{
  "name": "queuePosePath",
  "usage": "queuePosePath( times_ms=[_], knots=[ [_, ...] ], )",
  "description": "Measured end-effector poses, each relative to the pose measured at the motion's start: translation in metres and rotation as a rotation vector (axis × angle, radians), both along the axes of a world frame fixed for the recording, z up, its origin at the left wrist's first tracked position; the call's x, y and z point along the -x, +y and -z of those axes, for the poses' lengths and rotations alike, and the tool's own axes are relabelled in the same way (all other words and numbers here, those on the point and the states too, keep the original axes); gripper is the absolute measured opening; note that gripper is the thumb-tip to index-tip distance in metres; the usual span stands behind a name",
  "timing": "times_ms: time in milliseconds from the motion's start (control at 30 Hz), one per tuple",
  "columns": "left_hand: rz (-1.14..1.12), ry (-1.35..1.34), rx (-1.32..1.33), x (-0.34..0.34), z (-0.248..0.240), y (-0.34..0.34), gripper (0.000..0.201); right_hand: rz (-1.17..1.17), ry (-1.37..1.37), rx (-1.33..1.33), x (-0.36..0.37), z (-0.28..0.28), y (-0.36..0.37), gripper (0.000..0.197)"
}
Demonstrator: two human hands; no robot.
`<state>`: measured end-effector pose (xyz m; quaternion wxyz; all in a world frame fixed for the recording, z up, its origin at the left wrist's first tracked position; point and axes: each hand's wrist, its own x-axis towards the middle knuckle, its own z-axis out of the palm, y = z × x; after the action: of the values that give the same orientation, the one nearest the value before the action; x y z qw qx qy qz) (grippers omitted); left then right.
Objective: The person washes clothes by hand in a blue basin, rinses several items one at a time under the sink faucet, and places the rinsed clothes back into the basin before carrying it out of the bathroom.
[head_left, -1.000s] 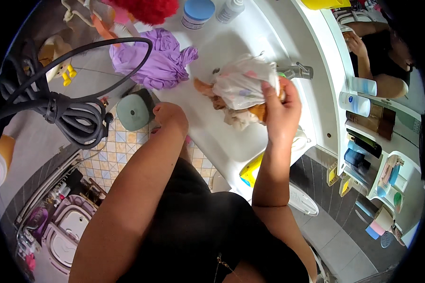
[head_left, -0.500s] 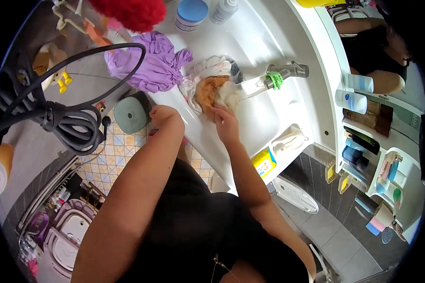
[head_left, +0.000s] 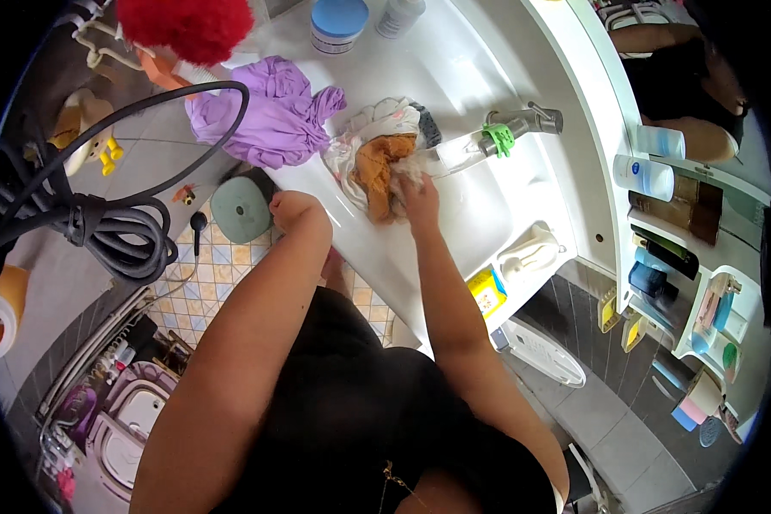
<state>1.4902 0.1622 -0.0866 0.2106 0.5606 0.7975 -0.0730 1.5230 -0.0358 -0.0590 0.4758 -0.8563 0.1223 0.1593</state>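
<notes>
In the white sink (head_left: 480, 206) lies a heap of wet cloths: an orange-brown cloth (head_left: 373, 171) over a white patterned cloth (head_left: 343, 154), with a dark grey piece (head_left: 427, 124) behind. A metal faucet (head_left: 527, 124) with a green clip (head_left: 499, 139) sends water onto the heap. My right hand (head_left: 421, 201) reaches into the splash at the brown cloth's right side, fingers stretched out; the water blurs its fingertips. At the sink's left edge, my left hand (head_left: 298, 210) is curled into a fist, apart from the cloths. A purple cloth (head_left: 270, 120) drapes over the rim beyond it.
A blue-lidded tub (head_left: 338, 26) and a white bottle (head_left: 400, 17) stand at the sink's far end. Black looped cable (head_left: 120, 231) hangs at the left, near a grey-green stool (head_left: 241, 210). A yellow package (head_left: 487, 293) sits on the near right ledge, below shelves of toiletries.
My right hand has moved slightly right, off the brown cloth's lower edge and into the running water. The brown cloth's shape has shifted. My left hand stays at the sink edge.
</notes>
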Motion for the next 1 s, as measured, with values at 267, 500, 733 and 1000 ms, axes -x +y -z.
queuePosePath(
  times_ms=[267, 500, 733, 1000],
  knots=[
    [0.139, 0.02, -0.094, 0.004, 0.01, -0.005, 0.032, 0.312, 0.153, -0.562, 0.026, -0.037, -0.106, 0.043],
    [0.015, 0.012, -0.031, 0.001, 0.01, -0.001, 0.033, -0.122, 0.1, 0.87, 0.005, 0.013, -0.063, 0.051],
    [0.198, 0.08, -0.037, -0.002, 0.003, -0.001, 0.03, -0.098, 0.049, 0.93, -0.004, 0.03, -0.045, 0.058],
    [0.272, 0.104, 0.031, -0.007, -0.019, -0.005, 0.026, 0.22, -0.216, 0.033, -0.01, 0.012, -0.083, 0.018]
  ],
)
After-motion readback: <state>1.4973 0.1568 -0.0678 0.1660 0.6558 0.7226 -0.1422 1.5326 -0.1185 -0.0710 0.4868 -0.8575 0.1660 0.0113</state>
